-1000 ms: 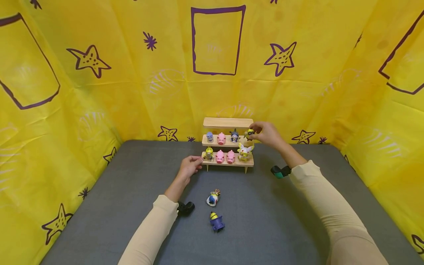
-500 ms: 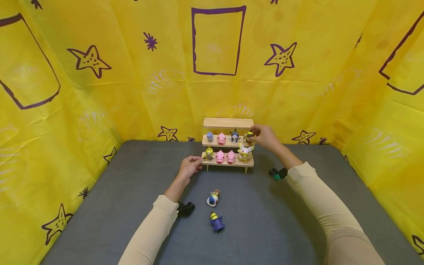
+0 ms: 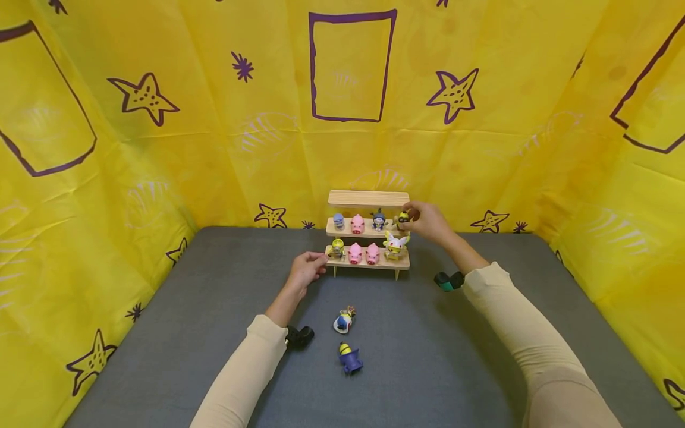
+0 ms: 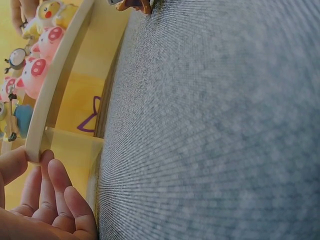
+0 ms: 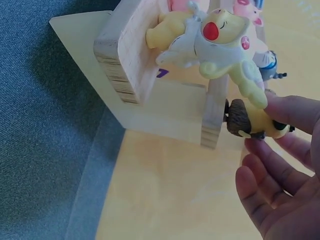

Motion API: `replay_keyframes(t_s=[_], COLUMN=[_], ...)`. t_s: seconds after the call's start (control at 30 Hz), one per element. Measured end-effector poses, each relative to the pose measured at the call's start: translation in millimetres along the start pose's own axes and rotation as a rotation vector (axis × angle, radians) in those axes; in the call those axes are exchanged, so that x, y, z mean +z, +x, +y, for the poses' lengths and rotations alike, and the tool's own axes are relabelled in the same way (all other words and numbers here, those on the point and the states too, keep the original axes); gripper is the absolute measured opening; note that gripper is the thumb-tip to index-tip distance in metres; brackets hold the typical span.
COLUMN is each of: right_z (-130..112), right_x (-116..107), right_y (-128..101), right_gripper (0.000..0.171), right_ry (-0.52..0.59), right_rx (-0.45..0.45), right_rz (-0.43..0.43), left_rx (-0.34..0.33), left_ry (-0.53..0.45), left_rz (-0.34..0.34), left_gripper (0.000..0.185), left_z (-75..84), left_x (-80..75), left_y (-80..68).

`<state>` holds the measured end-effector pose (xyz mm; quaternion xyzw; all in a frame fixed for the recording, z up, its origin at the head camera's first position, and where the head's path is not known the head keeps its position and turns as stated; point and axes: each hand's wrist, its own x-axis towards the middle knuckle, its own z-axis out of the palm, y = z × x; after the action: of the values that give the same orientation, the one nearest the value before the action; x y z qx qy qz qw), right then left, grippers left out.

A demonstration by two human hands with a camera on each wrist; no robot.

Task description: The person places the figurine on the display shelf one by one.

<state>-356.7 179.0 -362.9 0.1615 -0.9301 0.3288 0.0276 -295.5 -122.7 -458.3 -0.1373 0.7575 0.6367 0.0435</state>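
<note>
Head view: the right hand [image 3: 426, 222] pinches a small yellow figure [image 3: 402, 219] at the 3 o'clock end of the rack's [image 3: 368, 198] middle step, beside a grey figure [image 3: 379, 220]. The left hand [image 3: 307, 268] holds the lowest step's 9 o'clock corner, fingers loosely curled. Two toys [image 3: 345, 320] lie on the mat [image 3: 160, 333] at 6 o'clock.
</note>
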Motion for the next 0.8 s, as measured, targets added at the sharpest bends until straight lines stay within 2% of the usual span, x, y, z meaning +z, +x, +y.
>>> replay_keyframes(t_s=[0.27,0.47,0.63,0.8], right_z=[-5,-16,-27,-40], right_x=[-10,-24,-32,-26], right_y=[-9,-27,-46,-61], right_gripper=[0.053,0.052,0.046,0.039], right_ry=[0.006,0.024,0.03,-0.01], right_rx=[0.007,-0.021,-0.093,-0.212], right_rz=[-0.015,0.023,0.08,0.115], left_rx=[-0.002,0.004,0.002,-0.005], left_ry=[0.0,-0.009,-0.01,-0.011], left_rz=[0.004,0.006,0.002,0.0], left_gripper=[0.026,0.025,0.026,0.026], left_z=[-0.4,-0.8,-0.8,-0.7], left_x=[0.3,0.4,0.2,0.0], left_y=[0.8,1.9,2.6,4.1])
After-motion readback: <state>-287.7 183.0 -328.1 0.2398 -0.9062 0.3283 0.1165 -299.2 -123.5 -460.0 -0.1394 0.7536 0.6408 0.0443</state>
